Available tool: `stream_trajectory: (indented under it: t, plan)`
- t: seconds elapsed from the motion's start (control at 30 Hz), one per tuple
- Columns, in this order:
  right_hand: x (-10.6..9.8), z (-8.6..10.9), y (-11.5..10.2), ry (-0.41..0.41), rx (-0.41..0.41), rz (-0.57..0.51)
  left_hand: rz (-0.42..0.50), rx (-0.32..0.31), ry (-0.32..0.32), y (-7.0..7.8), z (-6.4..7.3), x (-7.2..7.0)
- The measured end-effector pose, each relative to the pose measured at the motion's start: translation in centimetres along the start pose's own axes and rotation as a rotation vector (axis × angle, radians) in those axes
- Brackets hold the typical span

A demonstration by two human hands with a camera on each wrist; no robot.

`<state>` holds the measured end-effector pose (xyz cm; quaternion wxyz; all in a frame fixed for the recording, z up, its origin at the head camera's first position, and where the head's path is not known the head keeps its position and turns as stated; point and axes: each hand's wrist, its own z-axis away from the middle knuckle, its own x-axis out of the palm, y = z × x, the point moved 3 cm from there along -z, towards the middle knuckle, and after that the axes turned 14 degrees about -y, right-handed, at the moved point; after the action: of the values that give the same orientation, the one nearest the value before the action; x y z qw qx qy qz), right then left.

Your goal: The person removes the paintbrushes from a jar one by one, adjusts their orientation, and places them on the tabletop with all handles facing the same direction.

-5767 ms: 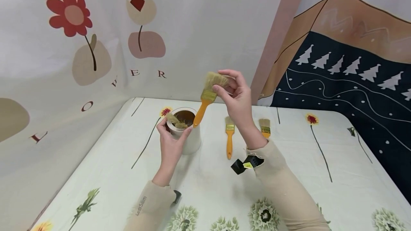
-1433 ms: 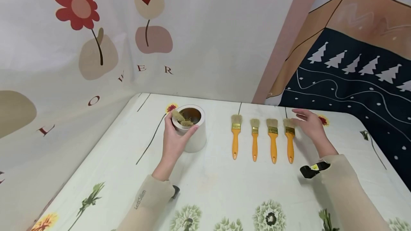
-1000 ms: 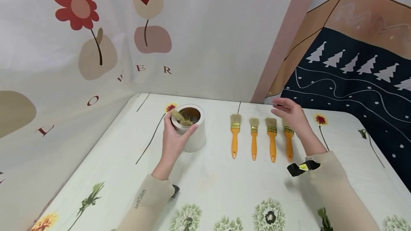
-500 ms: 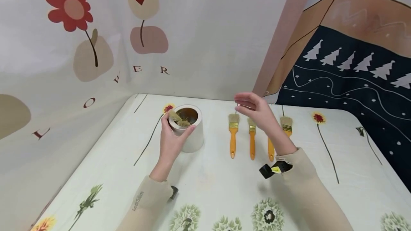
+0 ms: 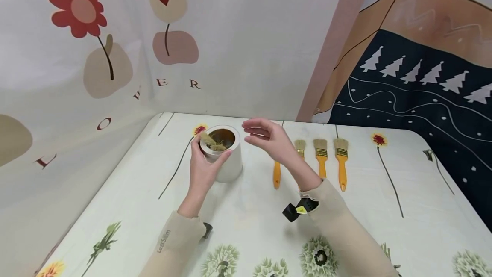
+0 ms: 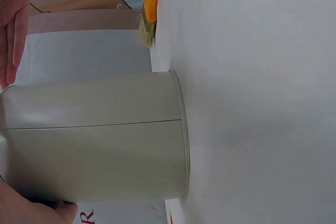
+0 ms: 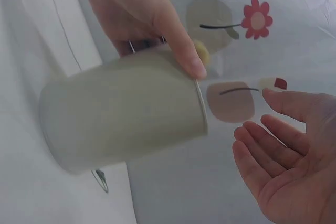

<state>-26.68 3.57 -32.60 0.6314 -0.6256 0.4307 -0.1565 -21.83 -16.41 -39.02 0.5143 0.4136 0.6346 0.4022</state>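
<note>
My left hand (image 5: pixel 203 169) grips the off-white cylindrical holder (image 5: pixel 230 166) near its rim, thumb on the near side. The holder stands on the table, tilted slightly in the head view. Inside, pale paintbrush bristles (image 5: pixel 217 146) show below the opening, and a tuft stands up beside the left fingers; their handles are hidden. My right hand (image 5: pixel 270 139) hovers just right of the rim with relaxed, slightly bent fingers and nothing in them. In the right wrist view its palm (image 7: pixel 294 182) faces the mouth of the holder (image 7: pixel 121 114).
Several flat paintbrushes with orange handles lie in a row right of the holder, bristles away from me. The rightmost paintbrush (image 5: pixel 341 161) is fully visible; the leftmost paintbrush (image 5: pixel 276 175) is partly covered by my right arm. A printed cloth covers the table (image 5: pixel 246 213).
5.8 s ago my right hand held a paintbrush; by 1.4 s ago it was empty beside the rightmost brush. Since then it has swung left to the holder. The left hand keeps its grip.
</note>
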Motion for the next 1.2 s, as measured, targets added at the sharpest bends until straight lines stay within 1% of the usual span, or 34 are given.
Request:
stream_trajectory:
  t: [0.17, 0.3, 0.47, 0.67, 0.87, 1.07, 1.2]
  plan:
    - [2.0, -0.6, -0.3, -0.031, -0.041, -0.037, 0.004, 0.003, -0.006, 0.1, 0.1, -0.1]
    - [3.3, -1.0, -0.4, -0.038, -0.062, -0.052, 0.000, -0.002, -0.016, 0.0, 0.1, -0.1]
    - [4.4, -1.5, -0.4, -0.055, -0.056, -0.039, -0.011, -0.001, -0.027, -0.2, 0.1, -0.2]
    - [4.9, -1.8, -0.4, -0.060, -0.039, 0.034, -0.029, 0.003, -0.038, -0.1, 0.0, -0.3]
    - [5.2, -2.0, -0.5, -0.064, -0.023, 0.149, -0.022, 0.006, -0.034, -0.2, -0.1, -0.4]
    - [5.6, -2.1, -0.8, -0.043, -0.016, 0.247, -0.019, 0.008, -0.023, -0.3, -0.1, -0.3]
    - [5.7, -2.1, -1.0, -0.028, -0.014, 0.288, -0.021, 0.010, -0.024, -0.4, -0.2, -0.2]
